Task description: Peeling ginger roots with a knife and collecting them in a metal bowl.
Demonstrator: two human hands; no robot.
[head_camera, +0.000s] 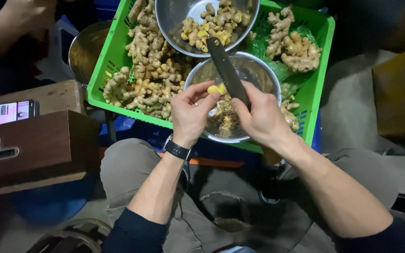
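Left hand [189, 112] pinched a peeled yellow ginger piece [217, 89] over the near bowl [261, 70] of scrapings; right hand [260, 115] gripped the knife [227, 70] against it. The far bowl [174, 28] held peeled pieces. Much unpeeled ginger [148, 70] remained in the green crate [319, 70]. No labels were seen; a lit phone [8, 112] lay left.

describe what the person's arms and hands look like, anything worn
Both hands are bare, no gloves or rings visible. The left hand has a black watch with a dark band on its wrist. The right hand has a bare wrist. Dark navy sleeves are pushed up near the elbows on both arms.
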